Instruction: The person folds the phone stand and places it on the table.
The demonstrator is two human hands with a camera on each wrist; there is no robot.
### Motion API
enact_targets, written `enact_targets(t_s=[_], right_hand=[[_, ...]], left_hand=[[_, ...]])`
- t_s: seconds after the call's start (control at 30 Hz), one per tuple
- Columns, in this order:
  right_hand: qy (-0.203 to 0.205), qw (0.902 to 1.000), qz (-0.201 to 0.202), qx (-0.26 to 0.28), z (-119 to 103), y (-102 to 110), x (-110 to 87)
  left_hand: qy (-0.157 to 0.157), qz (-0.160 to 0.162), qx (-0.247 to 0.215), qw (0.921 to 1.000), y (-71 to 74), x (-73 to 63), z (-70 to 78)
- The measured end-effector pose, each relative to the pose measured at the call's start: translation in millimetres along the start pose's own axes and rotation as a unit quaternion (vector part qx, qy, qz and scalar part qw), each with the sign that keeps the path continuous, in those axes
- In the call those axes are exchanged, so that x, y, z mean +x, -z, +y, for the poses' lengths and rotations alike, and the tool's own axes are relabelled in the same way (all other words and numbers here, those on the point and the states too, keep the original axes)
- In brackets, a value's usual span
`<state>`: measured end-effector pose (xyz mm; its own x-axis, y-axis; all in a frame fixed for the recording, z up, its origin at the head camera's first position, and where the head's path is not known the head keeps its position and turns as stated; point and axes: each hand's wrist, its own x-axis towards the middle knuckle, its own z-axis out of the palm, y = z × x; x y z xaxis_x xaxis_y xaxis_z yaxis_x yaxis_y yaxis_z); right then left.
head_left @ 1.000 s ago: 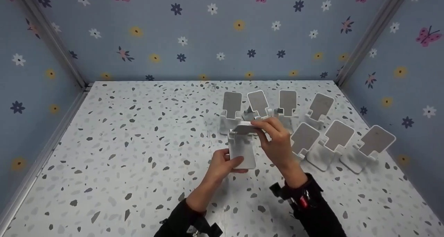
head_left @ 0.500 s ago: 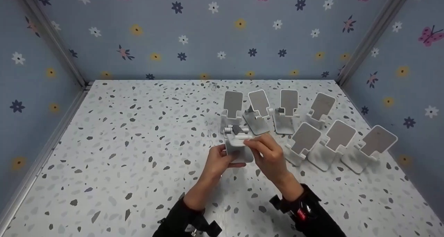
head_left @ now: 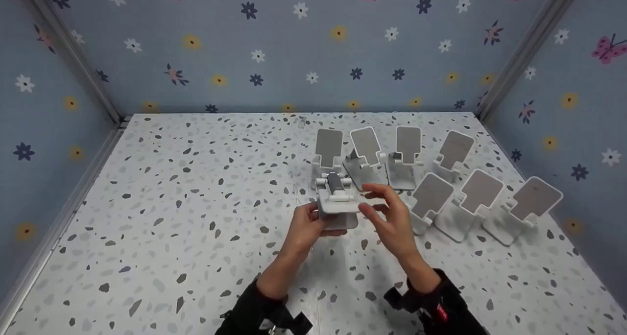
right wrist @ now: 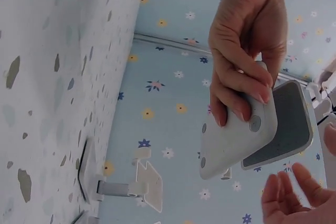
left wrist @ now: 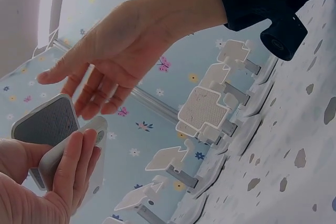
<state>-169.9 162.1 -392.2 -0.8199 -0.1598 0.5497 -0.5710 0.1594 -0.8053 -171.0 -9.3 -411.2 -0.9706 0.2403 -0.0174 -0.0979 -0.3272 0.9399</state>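
A white folding phone stand [head_left: 338, 206] is held up over the table by my left hand [head_left: 302, 229]. Thumb and fingers grip its base [right wrist: 236, 137], whose underside with round feet faces the right wrist view. The grey-padded back plate [left wrist: 47, 124] is folded down over the base at an angle, with a gap between them. The stand's hinge and dark arm [head_left: 335, 182] show at its far end. My right hand [head_left: 394, 222] hovers just right of the plate, fingers loosely bent and spread, thumb tip close to the plate's edge. In the left wrist view that hand is apart from the stand.
Several matching phone stands stand unfolded to the right, including a back-row one [head_left: 408, 146] and a front-row one [head_left: 482, 193]. The speckled table [head_left: 186, 203] meets a blue flowered wall [head_left: 313, 46] at the back, with similar walls on both sides.
My right hand has swung the stand's back plate down toward the base, then let go and drawn slightly right with fingers spreading. My left hand keeps its grip on the base.
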Motion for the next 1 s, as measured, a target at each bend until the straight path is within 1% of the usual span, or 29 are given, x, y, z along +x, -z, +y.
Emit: enact_targets(t_s=[0.03,0.07,0.1,0.13,0.17,0.2,0.27,0.3,0.33,0.37,0.43,0.53,0.7,0.83,0.9,1.0], right_hand=[[-0.048,0.9982,-0.011,0.036,-0.2,1.4,0.4],[-0.092,0.9930,-0.027,0.070,-0.5,2.9,0.9],[-0.132,0.9848,-0.046,0.103,-0.2,4.4,1.3],[-0.167,0.9741,-0.068,0.136,0.5,5.7,1.6],[-0.198,0.9612,-0.093,0.168,1.2,6.6,1.8],[-0.222,0.9482,-0.116,0.196,2.2,7.4,2.0],[-0.252,0.9223,-0.156,0.248,3.9,8.3,2.5],[-0.261,0.9127,-0.171,0.264,5.0,8.4,2.8],[-0.267,0.9055,-0.180,0.277,5.8,8.3,3.1],[-0.270,0.9011,-0.183,0.285,6.5,8.3,3.5],[-0.277,0.8991,-0.178,0.288,7.0,8.6,4.1],[-0.296,0.9026,-0.158,0.270,6.8,9.3,4.7],[-0.314,0.9030,-0.137,0.259,8.8,8.8,5.5],[-0.313,0.9063,-0.121,0.257,11.4,8.1,6.4],[-0.311,0.9076,-0.120,0.255,12.6,7.6,6.9],[-0.311,0.9103,-0.122,0.244,14.3,7.2,6.7]], left_hand=[[0.000,0.000,0.000,1.0000,-0.5,-0.4,0.5],[0.001,0.000,0.000,1.0000,-0.9,-0.7,0.8],[0.003,0.000,0.001,1.0000,-1.3,-1.0,1.1],[0.004,-0.001,0.002,1.0000,-1.6,-1.1,1.3],[0.006,-0.001,0.004,1.0000,-1.8,-1.2,1.3],[0.007,-0.001,0.008,0.9999,-1.9,-1.1,1.1],[0.013,0.002,0.021,0.9997,-2.0,-0.6,0.9],[0.014,0.001,0.027,0.9995,-2.0,-0.3,0.8],[0.016,0.000,0.030,0.9994,-2.0,0.0,0.6],[0.017,-0.001,0.032,0.9994,-2.0,0.1,0.4],[0.016,-0.004,0.037,0.9992,-1.9,0.2,0.0],[0.012,-0.018,0.032,0.9992,-0.8,-0.2,-1.1],[0.015,-0.046,0.046,0.9977,6.1,-1.9,1.8],[0.025,-0.047,0.059,0.9969,12.6,-3.6,8.0],[0.034,-0.041,0.059,0.9968,14.2,-4.6,11.3],[0.046,-0.044,0.061,0.9961,15.1,-5.6,14.6]])
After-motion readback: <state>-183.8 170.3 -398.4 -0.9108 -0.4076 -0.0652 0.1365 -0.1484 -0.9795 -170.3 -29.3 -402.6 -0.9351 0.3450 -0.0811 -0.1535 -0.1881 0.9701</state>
